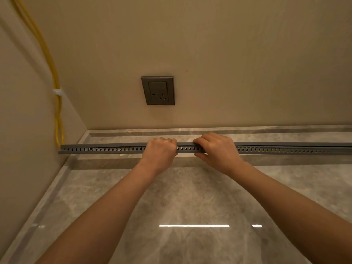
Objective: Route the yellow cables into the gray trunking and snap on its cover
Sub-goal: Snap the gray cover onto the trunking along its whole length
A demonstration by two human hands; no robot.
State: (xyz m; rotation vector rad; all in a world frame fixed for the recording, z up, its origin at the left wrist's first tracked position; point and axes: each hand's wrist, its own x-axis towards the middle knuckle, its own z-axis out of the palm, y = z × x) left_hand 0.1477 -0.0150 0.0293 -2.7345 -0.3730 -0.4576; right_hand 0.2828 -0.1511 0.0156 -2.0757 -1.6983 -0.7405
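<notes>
Gray shiny stone makes up the floor [190, 197] nearest me, and a strip of light glints on it. Two bare arms reach out over it. The left hand [161, 149] is curled over the top of the gray trunking [114, 149], holding it tight. The right hand [215, 149], just beside it, grips the same trunking with its fingers on top and its thumb under the front edge. The trunking lies low along the floor near the back wall. It starts at the left wall and goes out past the right side. Its cover [285, 144] sits on top and looks a bit lifted to the right of the hands, so I think it is not all snapped down yet. It looks like thin, light plastic that bends easily. The little slots in its side could crack, so it seems best to squeeze top and bottom, bit by bit. Behind is a plain tan wall [247, 63] with a dark socket [158, 90]. The yellow cables [57, 111] come down the left wall, held by a white tie [57, 91], and reach the trunking's left end. I cannot tell how far they run inside.
</notes>
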